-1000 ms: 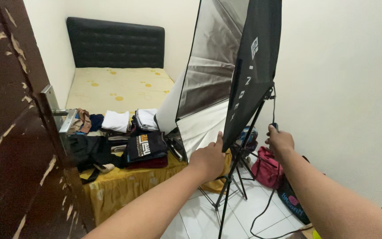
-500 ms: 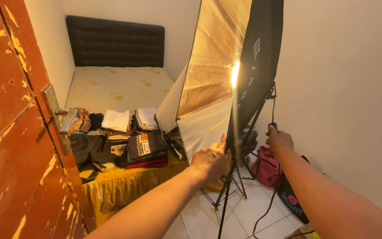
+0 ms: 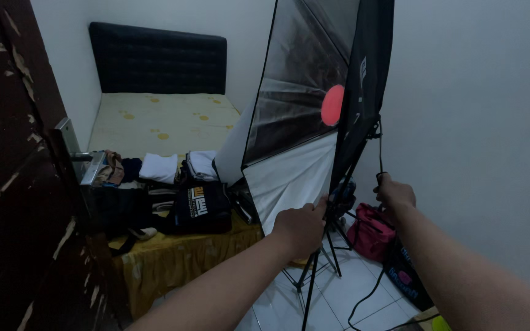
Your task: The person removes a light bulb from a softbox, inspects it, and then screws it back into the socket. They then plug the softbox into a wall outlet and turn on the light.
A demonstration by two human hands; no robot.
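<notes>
Softbox (image 3: 302,110) on tripod (image 3: 314,276): our left hand (image 3: 299,227) grips its rim, right hand (image 3: 394,193) clamps the cable (image 3: 369,294); a tug could topple it bedward.

Both forearms are showing bare from elbow to wrist; no sleeve is reaching into view. Left hand (image 3: 300,225) and right hand (image 3: 394,192) are wearing no gloves. Rings or a watch: lighting too dim to tell.
</notes>
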